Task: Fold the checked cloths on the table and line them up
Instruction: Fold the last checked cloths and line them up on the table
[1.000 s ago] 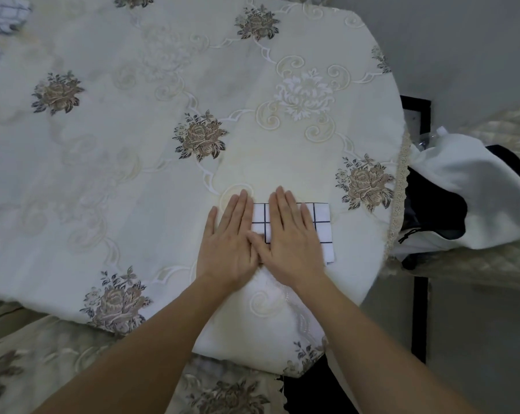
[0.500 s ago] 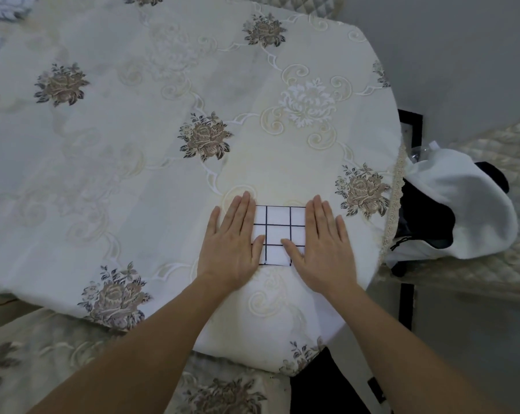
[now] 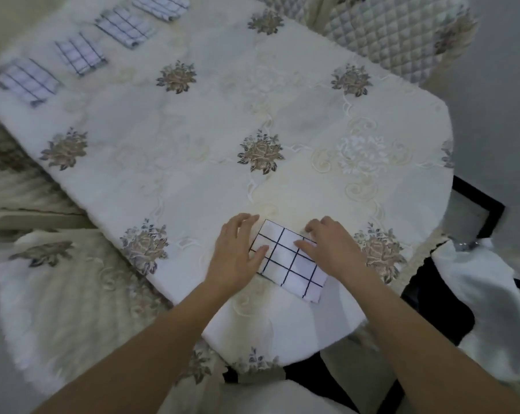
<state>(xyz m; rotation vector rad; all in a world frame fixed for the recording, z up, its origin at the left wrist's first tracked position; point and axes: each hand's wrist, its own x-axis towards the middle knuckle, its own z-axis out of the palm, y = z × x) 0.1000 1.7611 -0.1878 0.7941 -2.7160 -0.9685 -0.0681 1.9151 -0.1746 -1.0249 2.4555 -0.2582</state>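
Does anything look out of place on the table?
Yes: the folded cloth between the left hand and right hand lies near the front edge, far from the row of four cloths at the far left.
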